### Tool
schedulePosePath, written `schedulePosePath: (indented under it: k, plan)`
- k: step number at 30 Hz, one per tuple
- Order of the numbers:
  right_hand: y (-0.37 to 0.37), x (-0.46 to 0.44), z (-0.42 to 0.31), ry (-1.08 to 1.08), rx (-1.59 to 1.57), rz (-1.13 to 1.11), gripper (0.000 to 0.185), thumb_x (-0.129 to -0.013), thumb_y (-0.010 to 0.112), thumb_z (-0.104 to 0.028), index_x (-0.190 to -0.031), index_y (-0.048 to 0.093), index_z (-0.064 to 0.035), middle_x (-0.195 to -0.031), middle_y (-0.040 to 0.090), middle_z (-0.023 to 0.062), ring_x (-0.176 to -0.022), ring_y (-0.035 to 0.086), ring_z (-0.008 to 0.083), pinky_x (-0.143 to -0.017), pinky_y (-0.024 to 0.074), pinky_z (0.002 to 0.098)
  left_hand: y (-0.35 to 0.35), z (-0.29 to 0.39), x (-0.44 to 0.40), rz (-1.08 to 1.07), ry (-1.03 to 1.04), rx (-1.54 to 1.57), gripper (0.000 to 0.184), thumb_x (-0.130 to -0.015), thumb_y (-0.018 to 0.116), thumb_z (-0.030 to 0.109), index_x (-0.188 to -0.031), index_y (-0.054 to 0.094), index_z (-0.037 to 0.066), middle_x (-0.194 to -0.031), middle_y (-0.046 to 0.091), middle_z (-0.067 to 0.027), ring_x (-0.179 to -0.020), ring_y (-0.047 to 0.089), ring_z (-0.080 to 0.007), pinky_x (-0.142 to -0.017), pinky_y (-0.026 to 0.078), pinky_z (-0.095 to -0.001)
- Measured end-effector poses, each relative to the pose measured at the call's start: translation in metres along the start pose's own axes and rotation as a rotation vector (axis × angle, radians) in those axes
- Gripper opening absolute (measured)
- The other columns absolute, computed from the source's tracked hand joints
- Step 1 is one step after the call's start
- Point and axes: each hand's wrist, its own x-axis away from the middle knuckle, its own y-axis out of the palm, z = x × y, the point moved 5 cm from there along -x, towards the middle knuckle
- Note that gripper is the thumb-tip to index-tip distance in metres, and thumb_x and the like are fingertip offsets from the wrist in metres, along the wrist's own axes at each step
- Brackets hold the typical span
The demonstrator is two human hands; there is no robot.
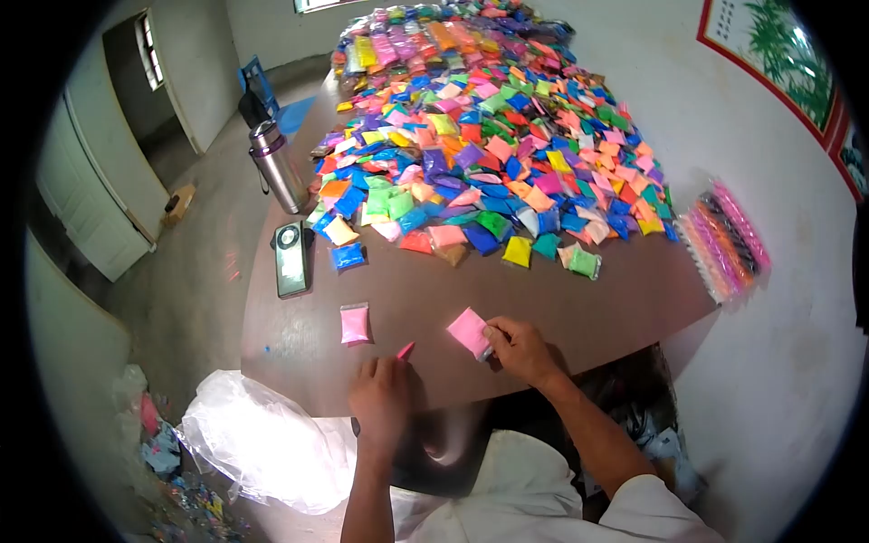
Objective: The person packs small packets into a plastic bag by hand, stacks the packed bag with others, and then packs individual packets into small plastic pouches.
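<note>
Between the thumb and fingers of my right hand point(520, 351) is a small pink packet point(469, 333), held by its lower right side just over the table. My left hand point(378, 389) is closed, knuckles up, low over the table's near edge and a little blurred. A small pink pointed thing point(406, 350) sticks out by its fingertips; its kind does not show. Another pink packet point(356, 324) lies flat on the brown table point(308, 362), beyond my left hand.
A large heap of colourful packets point(498, 149) covers the table's far part. On the left stand a steel flask point(282, 172) and a phone point(291, 261). Long bundles of packets point(724, 240) lie at the right edge. A white plastic bag point(262, 443) hangs below, left.
</note>
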Motion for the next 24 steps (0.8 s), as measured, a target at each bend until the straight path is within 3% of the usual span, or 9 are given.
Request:
schedulePosePath:
  k: [5,7,8,10,13,17,19,22,24]
  plan:
    - [0.002,0.024,-0.004,-0.186,0.103,0.09,0.021,-0.105,0.065,-0.018,-0.114,0.073,-0.0017,-0.084,0.075,0.0133,-0.069,0.073,0.0195,-0.065,0.0565,0.0358,-0.009,0.036,-0.01,0.049,0.129,-0.151,0.016,-0.089,0.08,0.011,-0.102,0.074,0.006,-0.103,0.074,-0.0135,-0.1,0.069,-0.036,-0.086,0.055,-0.0478]
    - [0.006,0.032,-0.009,-0.124,0.182,0.112,0.02,-0.103,0.066,-0.017,-0.115,0.074,-0.0036,-0.089,0.075,0.0168,-0.073,0.075,0.0263,-0.069,0.0572,0.0391,0.003,0.048,-0.007,-0.006,0.073,0.162,0.022,-0.087,0.081,0.012,-0.107,0.074,0.006,-0.111,0.075,-0.014,-0.104,0.069,-0.0364,-0.091,0.055,-0.0472]
    - [0.007,0.033,-0.004,-0.121,0.175,0.112,0.02,-0.103,0.066,-0.017,-0.115,0.074,-0.0036,-0.089,0.075,0.0168,-0.073,0.075,0.0263,-0.069,0.0572,0.0391,0.006,0.057,-0.009,-0.011,0.075,0.157,0.022,-0.087,0.081,0.012,-0.107,0.074,0.006,-0.111,0.075,-0.014,-0.104,0.069,-0.0364,-0.091,0.055,-0.0472]
    - [0.013,0.035,-0.005,-0.298,0.268,0.167,0.02,-0.102,0.065,-0.016,-0.117,0.074,-0.005,-0.091,0.076,0.0169,-0.078,0.076,0.0291,-0.071,0.058,0.0395,0.005,0.066,-0.013,-0.053,0.014,0.204,0.024,-0.085,0.081,0.011,-0.107,0.074,0.005,-0.112,0.075,-0.0142,-0.106,0.069,-0.0369,-0.093,0.056,-0.046]
    - [0.004,0.042,-0.009,-0.289,0.135,0.206,0.023,-0.102,0.066,-0.015,-0.121,0.071,-0.004,-0.09,0.076,0.0171,-0.077,0.075,0.0274,-0.071,0.0577,0.038,0.003,0.037,-0.008,0.067,0.116,-0.04,0.023,-0.087,0.081,0.013,-0.107,0.074,0.006,-0.106,0.074,-0.0143,-0.102,0.069,-0.0369,-0.088,0.057,-0.0458]
    - [0.002,0.066,-0.015,-0.148,0.001,0.159,0.024,-0.101,0.067,-0.011,-0.123,0.068,-0.0011,-0.086,0.075,0.0153,-0.073,0.073,0.0216,-0.069,0.0565,0.0348,-0.005,-0.002,0.008,-0.075,0.027,-0.15,0.021,-0.089,0.08,0.014,-0.108,0.074,0.007,-0.099,0.072,-0.0143,-0.097,0.068,-0.0368,-0.084,0.056,-0.0462]
    - [0.005,0.084,-0.014,-0.109,-0.111,0.176,0.022,-0.101,0.068,-0.008,-0.121,0.066,0.001,-0.083,0.074,0.0114,-0.07,0.067,0.0133,-0.067,0.0536,0.0301,-0.008,-0.01,0.01,-0.17,-0.005,0.0,0.015,-0.094,0.077,0.012,-0.108,0.073,0.008,-0.095,0.068,-0.0141,-0.093,0.067,-0.0374,-0.079,0.055,-0.0465]
    - [0.002,0.113,-0.011,0.012,-0.17,0.242,0.019,-0.102,0.066,-0.011,-0.117,0.067,0.0002,-0.081,0.073,0.0127,-0.067,0.069,0.017,-0.064,0.0538,0.0315,0.0,-0.006,0.011,-0.149,0.113,-0.129,0.009,-0.096,0.073,0.008,-0.105,0.072,0.006,-0.096,0.068,-0.014,-0.092,0.066,-0.0369,-0.078,0.054,-0.0455]
    - [0.001,0.13,0.0,0.051,-0.218,0.289,0.018,-0.103,0.065,-0.012,-0.116,0.067,-0.0001,-0.08,0.072,0.0106,-0.067,0.066,0.014,-0.064,0.0529,0.0301,0.003,-0.001,0.014,-0.178,0.155,-0.144,0.007,-0.097,0.072,0.008,-0.104,0.072,0.006,-0.097,0.067,-0.0141,-0.092,0.066,-0.0368,-0.078,0.054,-0.0458]
